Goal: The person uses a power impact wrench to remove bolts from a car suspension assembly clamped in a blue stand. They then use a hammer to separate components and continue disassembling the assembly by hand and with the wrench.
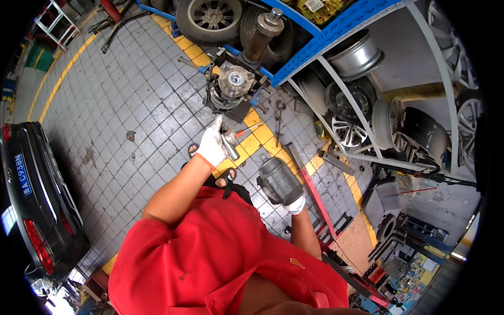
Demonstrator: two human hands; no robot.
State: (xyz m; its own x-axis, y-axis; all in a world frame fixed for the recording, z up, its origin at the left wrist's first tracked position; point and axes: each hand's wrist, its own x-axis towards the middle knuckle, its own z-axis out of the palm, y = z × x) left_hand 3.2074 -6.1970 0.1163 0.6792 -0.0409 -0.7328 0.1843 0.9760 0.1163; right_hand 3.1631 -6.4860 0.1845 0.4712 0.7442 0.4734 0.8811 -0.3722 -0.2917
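Note:
My left hand [212, 144], in a white glove, is closed on a short silver metal cylinder [231, 148]. An orange-handled screwdriver [242, 132] sticks out beside these fingers; I cannot tell whether it is held. My gloved right hand [294, 205] grips a large dark grey, ribbed cylindrical part [279, 180] from below, its fingers mostly hidden. Just beyond my left hand stands a press-like fixture with a round hub assembly [233, 84] on it and an upright steel cylinder [261, 39] behind.
Blue and grey racks [294, 65] with wheel rims [354, 55] run along the right, tyres [205, 21] at the top. A red bar [317, 205] lies right of me. A dark car [44, 199] stands left, a ladder [58, 23] far top left. My sandalled feet [226, 177] are below.

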